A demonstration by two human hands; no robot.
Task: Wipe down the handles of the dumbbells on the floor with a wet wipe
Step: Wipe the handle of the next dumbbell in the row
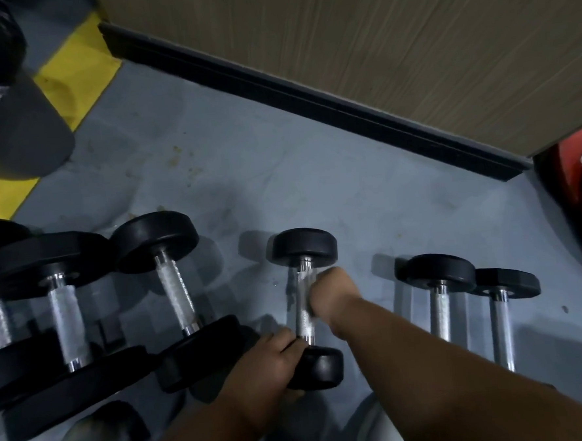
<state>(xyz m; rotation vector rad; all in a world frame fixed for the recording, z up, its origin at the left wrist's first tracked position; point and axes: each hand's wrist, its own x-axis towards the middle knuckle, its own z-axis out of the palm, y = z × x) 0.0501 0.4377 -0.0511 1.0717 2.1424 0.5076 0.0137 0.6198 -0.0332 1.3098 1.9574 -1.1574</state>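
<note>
Two dumbbells (471, 298) right of gripped dumbbell (303, 250), three (83, 294) left.

Small black-headed dumbbell (307, 308) lying on grey floor, chrome knurled handle (304, 316) pointing away; far head free, near head under left hand (279, 360), right hand (331, 294) wrapped on handle. Larger dumbbells (171, 285) to left, two slimmer ones (440, 286) to right. Wipe not discernible.
</note>
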